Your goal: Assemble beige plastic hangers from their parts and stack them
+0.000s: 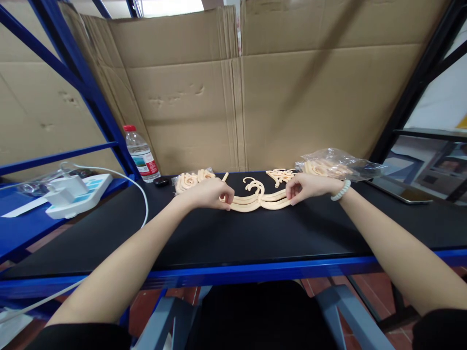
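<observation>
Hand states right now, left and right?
Left hand: closed, pinching the left end of the pale scroll ornament.
Right hand: closed, pinching the right end of the pale scroll ornament.

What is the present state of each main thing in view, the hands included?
Left hand: pinching the left end of the pale scrollwork.
Right hand: pinching its right end.
Pale scrollwork: held at both ends.
Bottle: standing, red cap on.
Power strip: two adapters plugged in.
Plastic bag at right: crumpled, pale pieces inside.
Tablet-like device: lying flat, screen unclear.
</observation>
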{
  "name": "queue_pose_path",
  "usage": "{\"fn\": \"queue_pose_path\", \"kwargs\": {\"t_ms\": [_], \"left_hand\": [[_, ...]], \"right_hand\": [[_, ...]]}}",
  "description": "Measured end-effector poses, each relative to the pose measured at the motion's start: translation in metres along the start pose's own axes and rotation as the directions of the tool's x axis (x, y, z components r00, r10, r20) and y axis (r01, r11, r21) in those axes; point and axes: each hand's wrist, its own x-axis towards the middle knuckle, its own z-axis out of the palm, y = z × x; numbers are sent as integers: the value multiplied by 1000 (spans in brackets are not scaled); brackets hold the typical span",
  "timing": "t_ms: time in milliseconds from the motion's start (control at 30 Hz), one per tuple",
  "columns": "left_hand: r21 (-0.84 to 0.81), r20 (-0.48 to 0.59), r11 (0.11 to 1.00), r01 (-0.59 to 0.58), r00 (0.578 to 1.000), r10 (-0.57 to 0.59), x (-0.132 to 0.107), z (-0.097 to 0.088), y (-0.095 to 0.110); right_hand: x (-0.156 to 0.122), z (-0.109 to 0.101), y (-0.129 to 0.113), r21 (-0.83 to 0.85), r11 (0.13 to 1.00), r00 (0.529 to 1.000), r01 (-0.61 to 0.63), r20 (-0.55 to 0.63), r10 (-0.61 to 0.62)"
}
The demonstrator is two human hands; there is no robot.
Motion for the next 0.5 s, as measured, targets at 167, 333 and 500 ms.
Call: {"fn": "queue_pose_path", "kwargs": {"t_ms": [167, 333, 500], "left_hand": [[39, 13, 999, -9, 1000, 9, 1, 3, -1], [52, 23, 999, -1, 1000, 0, 1, 5, -3], [59, 13, 998, 3, 1000, -4, 1, 5, -3]], "right_hand": [[1, 3, -1, -94, 996, 1000, 9, -7, -10], [2, 4, -3, -225, 974, 996, 39, -64, -55], [1, 5, -4, -202, 979, 999, 14, -37, -22]]}}
